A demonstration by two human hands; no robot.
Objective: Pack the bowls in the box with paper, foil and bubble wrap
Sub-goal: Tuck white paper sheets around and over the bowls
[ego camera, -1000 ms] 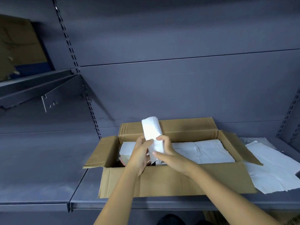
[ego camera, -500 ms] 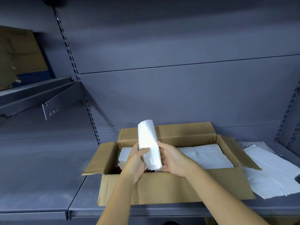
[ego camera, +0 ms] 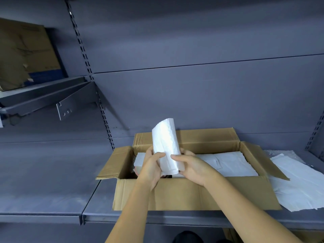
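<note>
An open brown cardboard box [ego camera: 192, 195] stands on the grey shelf, flaps spread out. White paper sheets [ego camera: 228, 163] lie flat inside it. Above the box's left part I hold a white roll of wrap [ego camera: 165, 144] nearly upright, tilted slightly left. My left hand [ego camera: 151, 168] grips its lower left side and my right hand [ego camera: 189, 166] grips its lower right side. No bowls are visible; the box interior under my hands is hidden.
More white paper [ego camera: 301, 186] lies on the shelf right of the box, with a clear plastic sheet [ego camera: 282, 154] behind it. The grey shelf [ego camera: 43, 181] stretches left. A bracketed shelf [ego camera: 45, 97] with cardboard [ego camera: 22, 55] hangs upper left.
Both hands have lifted the white roll higher above the box and turned it a little; my fingers have shifted around its lower end.
</note>
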